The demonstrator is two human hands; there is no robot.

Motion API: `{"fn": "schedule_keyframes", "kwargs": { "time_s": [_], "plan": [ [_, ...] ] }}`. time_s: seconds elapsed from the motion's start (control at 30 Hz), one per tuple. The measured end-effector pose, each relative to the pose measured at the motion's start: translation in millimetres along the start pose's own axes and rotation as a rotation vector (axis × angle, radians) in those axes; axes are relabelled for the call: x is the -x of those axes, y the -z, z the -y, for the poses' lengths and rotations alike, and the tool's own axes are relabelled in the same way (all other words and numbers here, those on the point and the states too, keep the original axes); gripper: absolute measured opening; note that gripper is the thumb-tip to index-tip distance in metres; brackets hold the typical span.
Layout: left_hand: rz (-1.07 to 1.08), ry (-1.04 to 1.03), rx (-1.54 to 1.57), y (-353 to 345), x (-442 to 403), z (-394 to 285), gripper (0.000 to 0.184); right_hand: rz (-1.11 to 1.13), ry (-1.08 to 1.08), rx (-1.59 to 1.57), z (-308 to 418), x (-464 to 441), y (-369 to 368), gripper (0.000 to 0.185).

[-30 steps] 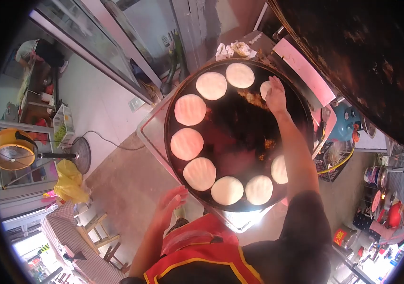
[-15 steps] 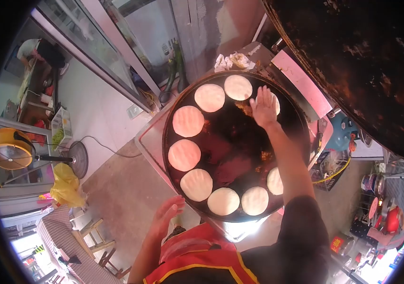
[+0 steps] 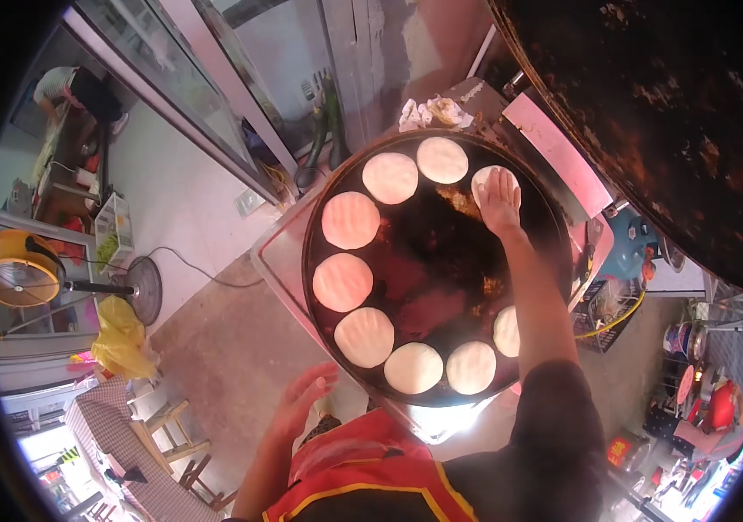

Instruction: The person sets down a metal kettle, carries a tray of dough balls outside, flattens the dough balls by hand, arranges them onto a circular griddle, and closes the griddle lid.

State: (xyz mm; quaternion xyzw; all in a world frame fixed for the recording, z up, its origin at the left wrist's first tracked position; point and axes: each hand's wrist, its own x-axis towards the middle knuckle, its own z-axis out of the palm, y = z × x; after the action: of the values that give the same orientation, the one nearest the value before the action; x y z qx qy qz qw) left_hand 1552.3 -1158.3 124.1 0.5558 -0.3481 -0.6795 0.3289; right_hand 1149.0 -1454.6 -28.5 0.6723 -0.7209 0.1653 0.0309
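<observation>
Several round, flat dough cakes [image 3: 345,283] lie in a ring near the edge of a large round dark griddle [image 3: 441,278]. My right hand [image 3: 501,202] rests palm down on the dough cake [image 3: 482,181] at the upper right, fingers stretched out and covering much of it. Some cakes on the left carry finger-like grooves. My right forearm passes over the griddle's right side and partly hides another dough cake [image 3: 505,332]. Off the griddle's lower left edge, my left hand [image 3: 304,398] hangs in the air with nothing in it, its fingers extended.
A big dark scorched lid [image 3: 650,113] stands raised at the upper right. Crumpled white paper [image 3: 435,113] lies behind the griddle. On the left are a yellow fan [image 3: 23,270] and a yellow bag [image 3: 121,335]. Beyond the glass, a person [image 3: 84,96] bends over a counter.
My right hand has moved slightly right, from the inner side of the upper-right dough cake onto its top. My left hand stays almost where it was.
</observation>
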Motion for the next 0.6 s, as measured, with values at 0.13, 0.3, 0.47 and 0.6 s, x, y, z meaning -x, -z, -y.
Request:
{"fn": "schedule_keyframes", "kwargs": {
  "time_s": [0.13, 0.3, 0.47, 0.6],
  "plan": [
    [0.009, 0.014, -0.01, 4, 11, 6, 0.04, 0.061, 0.022, -0.084, 19, 20, 18, 0.061],
    [-0.023, 0.046, -0.007, 12, 24, 14, 0.039, 0.114, -0.053, -0.096, 31, -4, -2, 0.064],
    [-0.066, 0.042, 0.06, 17, 35, 36, 0.04, 0.253, -0.22, -0.154, 38, -21, 8, 0.07],
    [-0.089, 0.047, 0.042, 18, 45, 35, 0.041, 0.266, -0.312, -0.17, 28, -24, 4, 0.071]
  ]
}}
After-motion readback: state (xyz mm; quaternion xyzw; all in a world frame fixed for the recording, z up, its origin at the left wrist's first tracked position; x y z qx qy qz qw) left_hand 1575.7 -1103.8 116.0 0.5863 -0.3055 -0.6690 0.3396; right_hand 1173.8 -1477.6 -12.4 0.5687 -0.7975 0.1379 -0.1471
